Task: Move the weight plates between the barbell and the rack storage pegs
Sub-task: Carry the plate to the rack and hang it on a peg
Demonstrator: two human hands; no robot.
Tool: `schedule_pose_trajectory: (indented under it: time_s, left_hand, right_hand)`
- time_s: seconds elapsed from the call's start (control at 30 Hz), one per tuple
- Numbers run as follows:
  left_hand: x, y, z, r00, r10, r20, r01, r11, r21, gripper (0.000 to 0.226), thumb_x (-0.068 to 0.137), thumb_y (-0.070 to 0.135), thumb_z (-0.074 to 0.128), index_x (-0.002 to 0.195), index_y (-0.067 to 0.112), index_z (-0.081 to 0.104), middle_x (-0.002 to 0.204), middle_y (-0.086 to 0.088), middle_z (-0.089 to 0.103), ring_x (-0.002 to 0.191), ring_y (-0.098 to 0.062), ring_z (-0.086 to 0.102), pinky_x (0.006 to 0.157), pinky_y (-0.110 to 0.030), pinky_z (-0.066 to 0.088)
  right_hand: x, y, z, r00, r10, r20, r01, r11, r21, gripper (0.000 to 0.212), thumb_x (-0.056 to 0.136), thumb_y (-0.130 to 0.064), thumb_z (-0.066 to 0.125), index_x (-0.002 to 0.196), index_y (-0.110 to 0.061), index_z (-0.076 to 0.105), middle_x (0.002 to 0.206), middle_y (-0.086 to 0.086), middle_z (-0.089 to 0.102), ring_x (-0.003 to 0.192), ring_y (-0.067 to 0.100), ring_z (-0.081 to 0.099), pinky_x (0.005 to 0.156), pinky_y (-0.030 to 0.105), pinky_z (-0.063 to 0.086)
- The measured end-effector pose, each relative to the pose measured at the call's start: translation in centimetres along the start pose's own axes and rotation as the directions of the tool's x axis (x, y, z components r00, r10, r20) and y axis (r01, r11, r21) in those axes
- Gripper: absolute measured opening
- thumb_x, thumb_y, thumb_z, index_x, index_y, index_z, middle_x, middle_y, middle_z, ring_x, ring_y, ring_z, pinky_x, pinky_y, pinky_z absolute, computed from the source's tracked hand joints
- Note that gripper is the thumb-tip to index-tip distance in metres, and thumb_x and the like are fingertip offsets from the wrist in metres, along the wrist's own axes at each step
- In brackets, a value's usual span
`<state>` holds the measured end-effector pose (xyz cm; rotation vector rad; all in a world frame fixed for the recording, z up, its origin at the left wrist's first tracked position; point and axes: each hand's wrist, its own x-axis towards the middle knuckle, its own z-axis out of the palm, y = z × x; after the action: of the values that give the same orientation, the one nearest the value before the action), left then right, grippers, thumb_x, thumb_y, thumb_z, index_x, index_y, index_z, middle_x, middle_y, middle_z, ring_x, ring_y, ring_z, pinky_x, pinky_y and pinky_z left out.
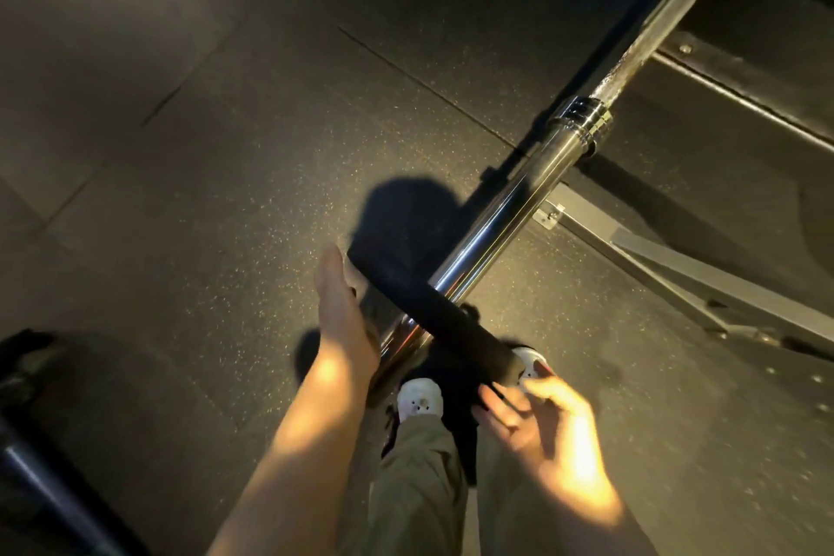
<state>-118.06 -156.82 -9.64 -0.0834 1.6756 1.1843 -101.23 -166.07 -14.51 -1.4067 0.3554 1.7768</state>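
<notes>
At the far left edge, a dark rounded piece of equipment [27, 379] sits on the floor, too dim and cropped to identify, with a dark tube [49, 483] running toward the lower left corner. The speckled black rubber floor [203, 203] spreads across the middle, its tile seams showing as thin lines. The person's left hand [338, 307] reaches forward with straight fingers laid flat against the left edge of a black weight plate [433, 312], the palm touching its rim. That plate is seen edge-on and is threaded on the chrome sleeve of the barbell [501, 221], close to the sleeve's near end, which points down toward the person. Below the plate stand two white shoes [419, 397] and tan trousers [419, 479]. The right hand [546, 424] sits at the lower right end of the plate, its fingers curled toward the rim; motion blur makes it hard to say whether they truly clasp it. From the plate the barbell runs diagonally up and to the right, past its ribbed collar [580, 120] and on to the thinner shaft. Under it at the right lie grey metal frame bars [668, 266] of the rack base.
</notes>
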Motion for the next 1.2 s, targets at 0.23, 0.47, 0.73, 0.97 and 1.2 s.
schedule_pose_trajectory:
  time_s: [0.23,0.47,0.73,0.97,1.2]
  left_hand:
    - [2.4,-1.1,3.9,0.994,-0.106,-0.026,0.101,0.985,-0.141,0.044,0.085,0.035,0.065,0.124,0.017,0.057,0.111,-0.011,0.063,0.107,-0.032,0.062,0.086,-0.042,0.054]
    - [1.3,-1.5,7.8,0.997,0.024,0.068,-0.025,1.000,0.018,0.083,0.082,0.016,0.067,0.145,0.044,0.021,0.114,-0.002,0.045,0.105,-0.028,0.052,0.097,-0.051,0.046]
    - [1.7,-2.6,14.3,0.985,0.142,0.103,-0.150,0.986,0.074,0.082,0.078,0.018,0.069,0.136,0.055,0.023,0.130,-0.004,0.038,0.111,-0.026,0.050,0.098,-0.049,0.046]
    - [2.7,-2.2,21.6,0.972,0.199,0.122,-0.209,0.975,0.077,0.082,0.079,0.038,0.073,0.140,0.050,0.020,0.144,-0.003,0.029,0.123,-0.023,0.043,0.099,-0.037,0.045]
    - [3.2,-2.4,28.5,0.951,0.304,0.055,-0.308,0.948,0.080,0.073,0.088,0.049,0.061,0.147,0.038,0.018,0.141,-0.003,0.032,0.120,-0.018,0.044,0.086,-0.026,0.042]
  right_hand:
    - [2.5,-1.5,6.2,0.898,0.268,-0.350,-0.137,0.924,0.357,0.039,0.082,-0.024,0.070,0.116,-0.009,0.056,0.111,0.018,0.063,0.103,0.034,0.061,0.093,0.042,0.051]
    - [4.4,-6.9,7.3,0.853,0.312,-0.419,-0.177,0.928,0.329,0.009,0.091,-0.009,0.056,0.098,-0.006,0.052,0.108,0.017,0.059,0.109,0.034,0.057,0.098,0.047,0.047]
    - [7.5,-13.2,7.1,0.853,0.348,-0.390,-0.226,0.918,0.325,0.034,0.090,-0.014,0.054,0.123,-0.005,0.051,0.117,0.018,0.062,0.107,0.038,0.060,0.093,0.053,0.049]
    - [9.6,-20.4,7.8,0.853,0.376,-0.362,-0.223,0.890,0.398,0.052,0.091,-0.024,0.059,0.137,-0.013,0.039,0.126,0.022,0.053,0.115,0.040,0.054,0.094,0.054,0.047]
    - [12.5,-26.3,8.1,0.879,0.314,-0.359,-0.185,0.918,0.351,0.056,0.087,-0.019,0.063,0.136,-0.011,0.037,0.123,0.024,0.048,0.108,0.042,0.054,0.092,0.051,0.050]
